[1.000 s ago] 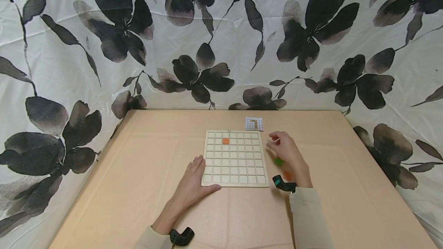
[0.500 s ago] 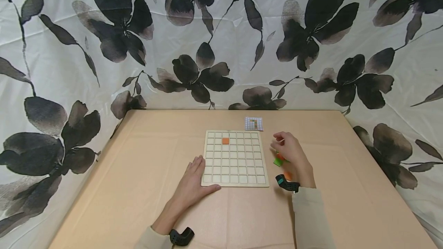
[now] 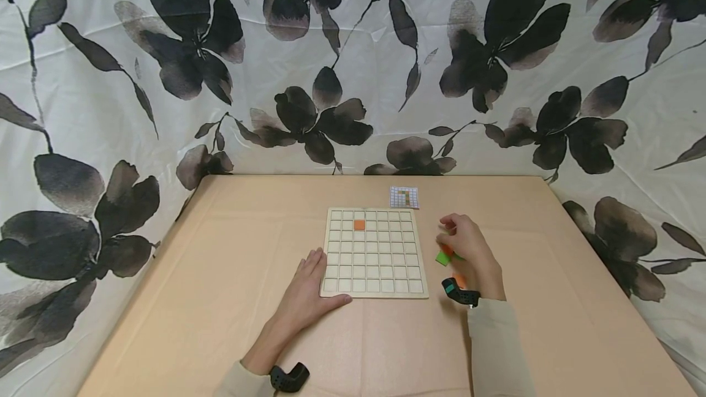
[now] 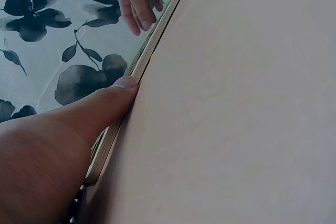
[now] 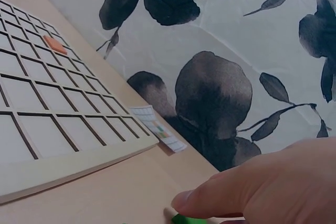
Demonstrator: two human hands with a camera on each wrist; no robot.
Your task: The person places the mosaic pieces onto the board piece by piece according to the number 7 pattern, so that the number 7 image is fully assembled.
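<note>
My left hand [image 3: 306,290] rests at the near left corner of a pale wooden grid board [image 3: 379,258], straight fingers along its left side and thumb on the near edge. In the left wrist view the thumb [image 4: 107,103] touches the board's rim. One orange square tile [image 3: 360,225] sits in a cell of the far rows. Right of the board, my right hand [image 3: 469,244] hovers low over loose tiles, thumb and forefinger apart. A green tile [image 3: 443,258] shows beside it, and another orange tile [image 3: 458,278] lies near the wrist. The hand partly hides the pile.
A small printed grid card [image 3: 404,197] lies beyond the board's far right corner. The tan table [image 3: 220,250] stretches to both sides. Behind it hangs a white cloth [image 3: 397,66] with dark flowers. A black band [image 3: 459,293] is on the right wrist.
My right hand has moved slightly right and toward me, away from the board, uncovering more of the green and orange tiles. The left hand and board have not moved.
</note>
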